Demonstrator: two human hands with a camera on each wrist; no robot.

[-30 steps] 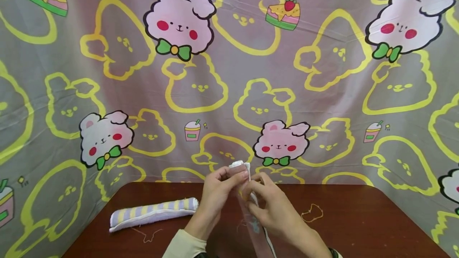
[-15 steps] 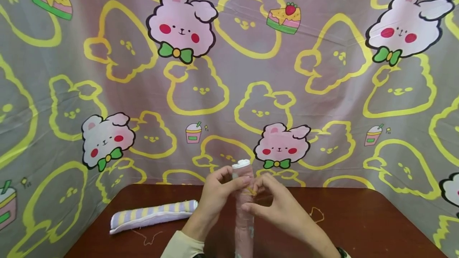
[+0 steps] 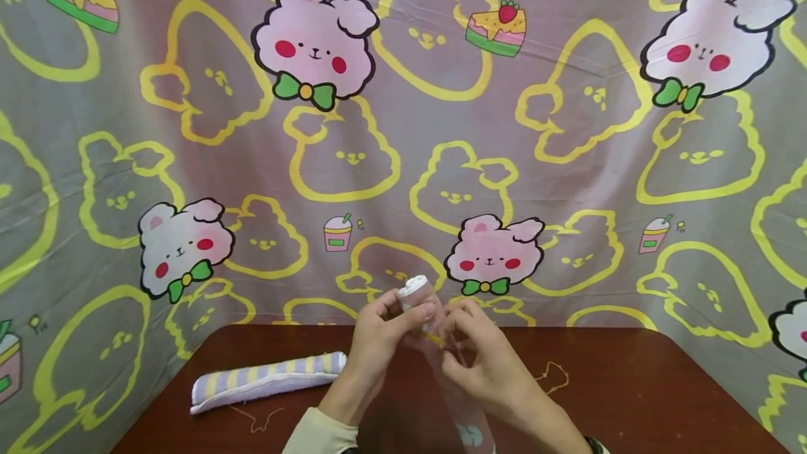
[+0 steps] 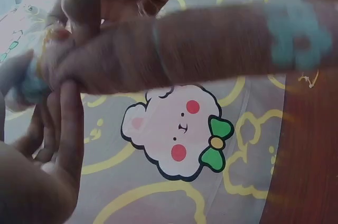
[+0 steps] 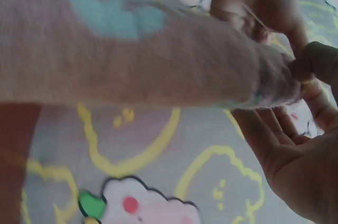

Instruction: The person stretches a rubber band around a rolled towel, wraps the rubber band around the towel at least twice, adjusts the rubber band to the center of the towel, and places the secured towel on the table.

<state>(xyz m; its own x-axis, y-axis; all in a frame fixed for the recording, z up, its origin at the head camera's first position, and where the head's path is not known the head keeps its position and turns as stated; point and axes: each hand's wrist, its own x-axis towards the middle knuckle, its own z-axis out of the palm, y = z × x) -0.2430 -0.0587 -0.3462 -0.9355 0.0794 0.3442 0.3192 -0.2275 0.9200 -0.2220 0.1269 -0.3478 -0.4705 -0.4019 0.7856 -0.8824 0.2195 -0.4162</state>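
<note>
A rolled pink towel (image 3: 459, 398) with light blue prints stands tilted between the hands, its white coiled end uppermost in the head view. My left hand (image 3: 373, 343) grips it near that top, thumb across the front. Around the roll just below the thumb lies a yellow string (image 3: 432, 337). The fingers of my right hand (image 3: 488, 352) pinch at this string on the towel's right side, partly hiding it. Both wrist views show the towel (image 4: 211, 44) blurred, its body running away from the hands.
A second rolled towel (image 3: 267, 378), striped purple and yellow, lies on the dark red table (image 3: 630, 398) at left. Near it is a loose thin thread (image 3: 258, 420). A loop of yellowish string (image 3: 556, 375) lies at right. A patterned curtain (image 3: 429, 104) hangs behind.
The pink towel turned upright half a second ago and now leans again, its lower end to the right. My right fingers have drawn slightly right at the yellow string; my left keeps its grip.
</note>
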